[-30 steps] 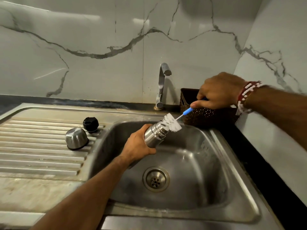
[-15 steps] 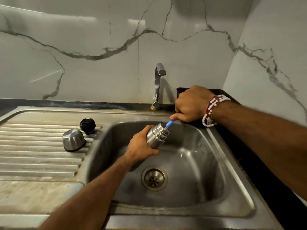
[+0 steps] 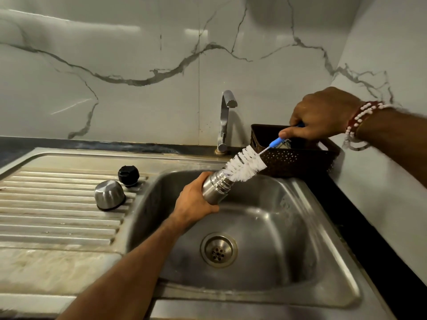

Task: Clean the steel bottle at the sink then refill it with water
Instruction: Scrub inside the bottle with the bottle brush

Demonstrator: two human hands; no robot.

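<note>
The left hand (image 3: pixel 194 202) grips the steel bottle (image 3: pixel 216 189), tilted above the back of the sink (image 3: pixel 323 229). The right hand (image 3: pixel 323 114) pinches the blue handle of a white brush (image 3: pixel 246 163), its tip in the bottle's mouth. Just behind, a dark basket (image 3: pixel 295 160) holds something pale. A steel cup (image 3: pixel 109 195) and a black stopper (image 3: pixel 128 176) sit on the ribbed drainboard (image 3: pixel 57 218).

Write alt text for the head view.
Over a steel sink, the left hand grips a tilted steel bottle; the right hand holds a bottle brush, bristles mostly outside its mouth. A steel cup and black stopper sit on the drainboard.
</note>
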